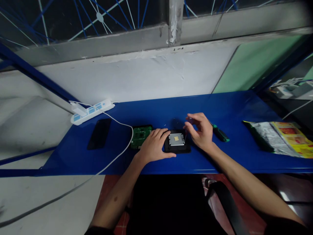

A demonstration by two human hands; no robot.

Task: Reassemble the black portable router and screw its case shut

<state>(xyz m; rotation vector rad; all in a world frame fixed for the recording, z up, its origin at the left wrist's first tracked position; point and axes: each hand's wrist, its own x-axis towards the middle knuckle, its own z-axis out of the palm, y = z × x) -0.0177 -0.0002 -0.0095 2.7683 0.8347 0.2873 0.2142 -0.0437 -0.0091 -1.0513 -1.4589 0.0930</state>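
Observation:
A black plastic housing [184,150] lies flat on the blue table, with a silver metal plate [179,140] set in it and a small yellowish square pad [176,138] on the plate. My left hand [155,145] steadies the housing from its left side, fingers over the far edge and thumb along the near one. Just left of that hand, partly covered by it, is a green circuit board [141,133] in a dark frame. My right hand [201,132] pinches a slim screwdriver [186,132], its thin shaft pointing down at the plate's right edge; the fingers hide most of its handle.
Beside my right hand lies a green-and-black-handled screwdriver [220,133]. A shiny food packet [281,137] is at the right. On the left are a black phone [99,133] and a white power strip [93,112]; a white cable [119,153] runs across the table's front edge.

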